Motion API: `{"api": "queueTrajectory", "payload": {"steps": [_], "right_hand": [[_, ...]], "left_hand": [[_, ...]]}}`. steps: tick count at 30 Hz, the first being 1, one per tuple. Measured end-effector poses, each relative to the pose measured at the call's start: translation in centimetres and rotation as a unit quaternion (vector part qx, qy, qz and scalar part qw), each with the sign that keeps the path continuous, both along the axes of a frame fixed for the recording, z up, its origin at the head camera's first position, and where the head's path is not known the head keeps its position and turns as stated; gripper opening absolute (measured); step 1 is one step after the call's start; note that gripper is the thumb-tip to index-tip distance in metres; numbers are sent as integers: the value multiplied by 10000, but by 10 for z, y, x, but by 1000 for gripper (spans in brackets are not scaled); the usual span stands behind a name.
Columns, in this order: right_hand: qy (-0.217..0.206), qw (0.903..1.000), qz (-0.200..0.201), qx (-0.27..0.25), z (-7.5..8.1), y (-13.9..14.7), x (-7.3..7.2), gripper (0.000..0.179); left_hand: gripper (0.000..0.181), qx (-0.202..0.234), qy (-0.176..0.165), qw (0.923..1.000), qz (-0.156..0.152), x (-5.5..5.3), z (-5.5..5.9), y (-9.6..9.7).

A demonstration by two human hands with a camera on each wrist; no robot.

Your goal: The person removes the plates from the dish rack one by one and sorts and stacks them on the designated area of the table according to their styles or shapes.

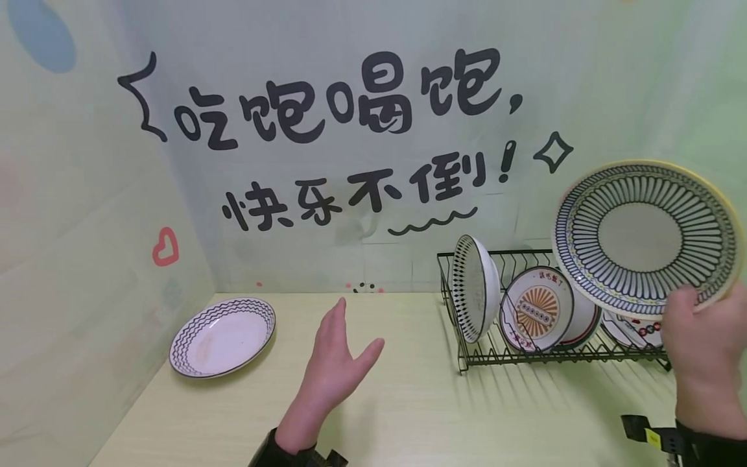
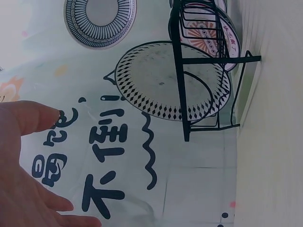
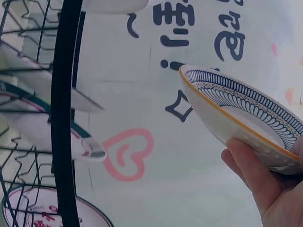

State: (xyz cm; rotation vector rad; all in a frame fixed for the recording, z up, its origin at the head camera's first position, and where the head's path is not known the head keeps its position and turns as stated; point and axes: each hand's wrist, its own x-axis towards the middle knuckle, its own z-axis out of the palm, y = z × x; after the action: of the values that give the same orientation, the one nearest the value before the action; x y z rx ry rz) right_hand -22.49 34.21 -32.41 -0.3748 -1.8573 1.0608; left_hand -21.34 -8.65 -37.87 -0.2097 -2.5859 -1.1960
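A round plate [image 1: 639, 237] with a yellow rim and a dark petal pattern is held up in front of the rack's right side. My right hand [image 1: 706, 337] grips its lower right edge, thumb on the patterned face and fingers beneath, as the right wrist view shows. My left hand [image 1: 332, 370] is raised over the table, thumb spread from straight fingers, touching nothing. To its left, a white plate [image 1: 224, 338] with a wavy-line border lies on the table. In the left wrist view, the left hand [image 2: 28, 165] appears well apart from the rack.
A black wire dish rack [image 1: 537, 355] stands at the table's back right. It holds a diamond-patterned dish [image 1: 475, 288] upright at its left end, a plate with an orange sunburst [image 1: 537, 310] and other dishes. Behind the table [image 1: 408, 402] hangs a pale backdrop [image 1: 350, 39] with black lettering.
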Motion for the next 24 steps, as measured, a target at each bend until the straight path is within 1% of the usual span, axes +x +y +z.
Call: {"api": "queueTrajectory", "payload": {"steps": [3, 5, 6, 10, 14, 19, 21, 24], "right_hand": [[-187, 9997, -135, -89, -1, -7, 1, 50], [-204, 9996, -205, -76, -3, -13, 1, 48], [-175, 9997, -179, -66, -4, -16, 1, 47], [10, 9999, 79, 68, -7, -26, 2, 45], [69, 9993, 356, 46, -9, -34, 3, 45], [-104, 9992, 384, -10, -10, -42, 5, 44], [-102, 9991, 419, -24, -11, -45, 6, 45], [166, 9973, 711, -25, -10, -51, 7, 52]], "left_hand": [[93, 56, 80, 10000, 4, 0, 2, 1], [93, 105, 162, 9998, 11, 0, 4, 2], [93, 133, 203, 9997, 9, 0, 4, 2], [92, 209, 345, 9992, -12, 1, 5, 3], [91, 262, 391, 9989, -31, 1, 5, 4], [89, 305, 463, 9985, -45, 1, 3, 4], [88, 311, 528, 9981, -66, 1, 3, 4], [87, 315, 624, 9975, -84, 1, 2, 4]]}}
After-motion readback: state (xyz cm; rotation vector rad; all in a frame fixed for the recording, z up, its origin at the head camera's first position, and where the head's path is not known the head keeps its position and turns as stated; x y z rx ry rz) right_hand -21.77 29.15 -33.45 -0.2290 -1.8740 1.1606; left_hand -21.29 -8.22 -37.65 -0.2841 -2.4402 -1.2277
